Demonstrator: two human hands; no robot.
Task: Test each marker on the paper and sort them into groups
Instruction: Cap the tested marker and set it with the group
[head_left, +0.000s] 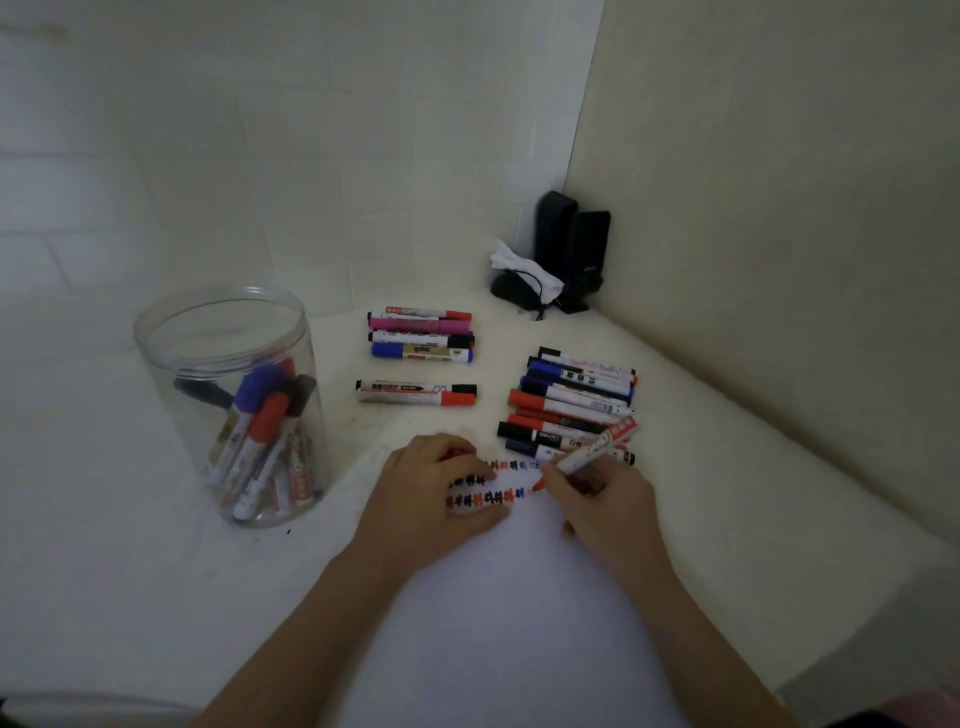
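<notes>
Two hands: both busy.
Right hand (602, 499): grips red marker (587, 452), tip on paper (509, 597), testing ink.
Left hand (436, 488): flat, open, steadying the paper.

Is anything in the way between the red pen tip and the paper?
No. The right hand holds the red marker with its tip right at the paper, beside the test marks.

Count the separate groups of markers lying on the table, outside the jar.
3: a far group with a pink marker, a pair just nearer, and a large pile on the right. More markers stay in the jar.
</notes>
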